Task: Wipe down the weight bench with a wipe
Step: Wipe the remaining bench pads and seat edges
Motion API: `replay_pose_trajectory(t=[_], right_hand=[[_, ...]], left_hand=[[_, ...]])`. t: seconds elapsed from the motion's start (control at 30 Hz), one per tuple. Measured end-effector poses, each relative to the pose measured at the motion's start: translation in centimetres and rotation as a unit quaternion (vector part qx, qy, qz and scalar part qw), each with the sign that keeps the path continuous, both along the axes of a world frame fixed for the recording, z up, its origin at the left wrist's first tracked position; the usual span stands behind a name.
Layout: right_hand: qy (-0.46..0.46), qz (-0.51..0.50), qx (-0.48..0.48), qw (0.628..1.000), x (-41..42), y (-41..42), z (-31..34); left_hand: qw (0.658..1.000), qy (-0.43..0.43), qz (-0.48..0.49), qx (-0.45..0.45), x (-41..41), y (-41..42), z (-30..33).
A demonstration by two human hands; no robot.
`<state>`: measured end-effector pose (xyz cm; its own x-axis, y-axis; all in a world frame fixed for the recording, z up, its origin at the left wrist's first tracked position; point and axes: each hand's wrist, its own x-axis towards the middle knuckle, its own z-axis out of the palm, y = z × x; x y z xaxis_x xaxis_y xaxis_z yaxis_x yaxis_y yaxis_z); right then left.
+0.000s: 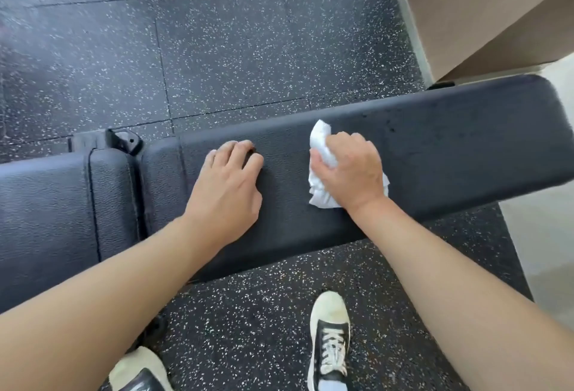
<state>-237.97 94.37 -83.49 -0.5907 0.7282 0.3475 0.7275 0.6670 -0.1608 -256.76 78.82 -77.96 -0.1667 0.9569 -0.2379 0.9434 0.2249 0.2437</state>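
My right hand [349,170] has its fingers curled round a crumpled white wipe [323,154], bunching it against the black padded top of the weight bench [450,142], the counter I'm leaning over. One end of the wipe sticks up past my knuckles on the far side, and a ragged edge shows under the heel of my palm on the near side. The wipe sits on the long back pad of the counter, about midway across its width, with the rounded end of the pad well off to the right of it.

My left hand [228,185] lies palm down on the same pad, to the left of the wipe and apart from it. Its fingers are relaxed, slightly bent at the tips, held close together and resting on the vinyl; it holds nothing.

Left of that hand a seam and a gap divide the counter from its shorter seat pad [46,213], and a black hinge bracket [124,140] pokes out at the far edge of the gap.

Under the counter runs a speckled black rubber floor [233,48]. On the near side of the counter my right shoe [330,341], black with a pale toe and white laces, stands on that floor, and my left shoe [139,372] is partly cut off by the frame edge. Beyond the counter's right end stands a tan wall [497,17]
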Motion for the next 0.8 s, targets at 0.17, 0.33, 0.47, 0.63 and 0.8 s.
replay_pose_trajectory(t=[0.17,0.33,0.47,0.63,0.8], right_hand=[[0.061,0.000,-0.016,0.998,4.7,-2.8,-0.9],[0.086,-0.008,-0.010,0.996,9.7,-3.7,-1.2],[0.090,-0.024,-0.014,0.996,11.0,-2.7,-1.3],[0.102,-0.121,-0.024,0.987,7.9,0.5,-1.4],[0.103,-0.191,-0.066,0.974,1.5,5.9,-0.4]], left_hand=[[1.000,-0.014,0.019,0.014,2.0,6.7,-0.7],[0.993,-0.033,0.111,0.011,4.8,11.9,-2.4],[0.980,0.032,0.190,0.049,7.3,12.7,-4.5],[0.976,0.051,0.200,0.073,7.2,12.7,-5.5],[0.976,0.057,0.199,0.063,7.3,12.9,-5.4]])
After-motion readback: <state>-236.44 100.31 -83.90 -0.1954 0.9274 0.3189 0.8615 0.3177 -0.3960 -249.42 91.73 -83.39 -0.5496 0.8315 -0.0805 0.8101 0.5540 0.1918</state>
